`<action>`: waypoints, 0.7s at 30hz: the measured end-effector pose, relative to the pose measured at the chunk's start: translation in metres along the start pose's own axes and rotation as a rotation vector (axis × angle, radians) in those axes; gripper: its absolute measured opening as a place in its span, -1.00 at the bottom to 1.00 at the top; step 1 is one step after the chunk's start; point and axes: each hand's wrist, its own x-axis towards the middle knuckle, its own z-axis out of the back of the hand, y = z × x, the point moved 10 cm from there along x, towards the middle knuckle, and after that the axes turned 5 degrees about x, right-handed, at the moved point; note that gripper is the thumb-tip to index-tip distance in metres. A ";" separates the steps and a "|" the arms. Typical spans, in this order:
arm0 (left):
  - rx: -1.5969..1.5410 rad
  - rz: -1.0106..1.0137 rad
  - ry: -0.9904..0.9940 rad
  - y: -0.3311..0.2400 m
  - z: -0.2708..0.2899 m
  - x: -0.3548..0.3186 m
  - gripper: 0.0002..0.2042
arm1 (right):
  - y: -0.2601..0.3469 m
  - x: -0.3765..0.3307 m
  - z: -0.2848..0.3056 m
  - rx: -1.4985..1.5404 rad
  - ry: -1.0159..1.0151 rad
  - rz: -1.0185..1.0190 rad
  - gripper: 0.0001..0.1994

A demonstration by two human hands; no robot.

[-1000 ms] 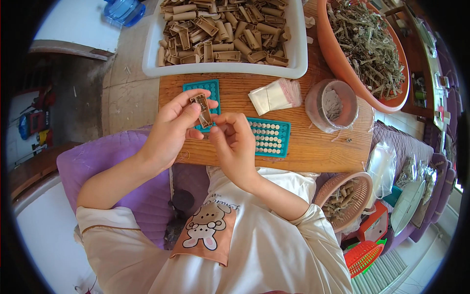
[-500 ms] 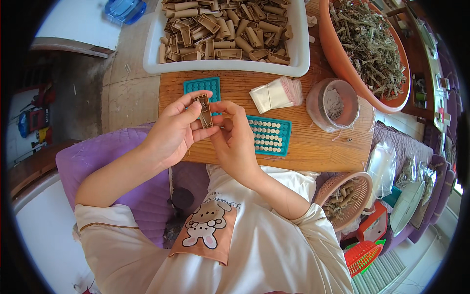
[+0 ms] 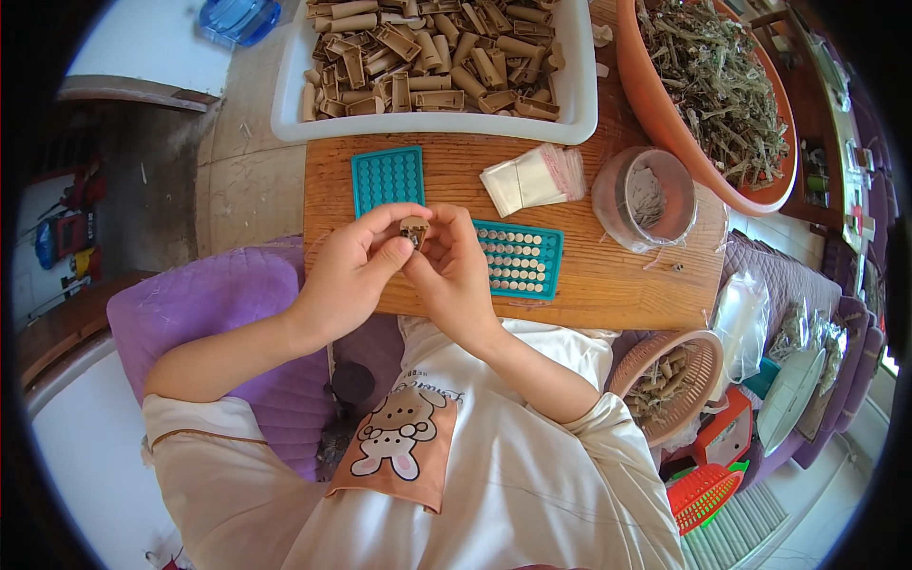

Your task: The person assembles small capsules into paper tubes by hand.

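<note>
Between my two hands, above the near edge of the wooden table, is a small brown plastic housing (image 3: pixel 414 228), turned end-on so only one end shows. My left hand (image 3: pixel 359 263) grips it with thumb and fingers. From the other side my right hand (image 3: pixel 454 275) closes on it too, its fingertips partly hidden behind the part. Just right of my right hand lies a teal tray (image 3: pixel 554 252) with rows of round silver button cells. Beyond my left hand sits a second teal tray (image 3: pixel 388 180) whose round pockets show no silver discs.
A white bin (image 3: pixel 437 125) of brown housings stands at the back. An orange basin (image 3: pixel 655 123) of clear plastic-like pieces is far right, beside a clear tub (image 3: pixel 617 204) of small thin parts. Plastic bags (image 3: pixel 532 180) lie mid-table. A pink basket (image 3: pixel 708 366) of brown parts is lower right.
The brown housing was held upright with its open inner side showing; now it is tilted end-on. Both hands have drawn closer together around it and lowered slightly.
</note>
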 end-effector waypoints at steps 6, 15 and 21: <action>0.333 -0.124 0.042 -0.005 -0.010 -0.002 -0.70 | 0.004 -0.008 0.009 -0.220 0.011 0.010 -0.68; 0.020 0.176 0.171 0.025 -0.018 0.000 -0.68 | 0.025 -0.018 0.091 -0.762 -0.012 0.067 -0.83; -0.017 0.199 0.178 0.021 -0.020 -0.004 -0.68 | 0.040 -0.038 0.134 -1.320 -0.151 0.288 -0.84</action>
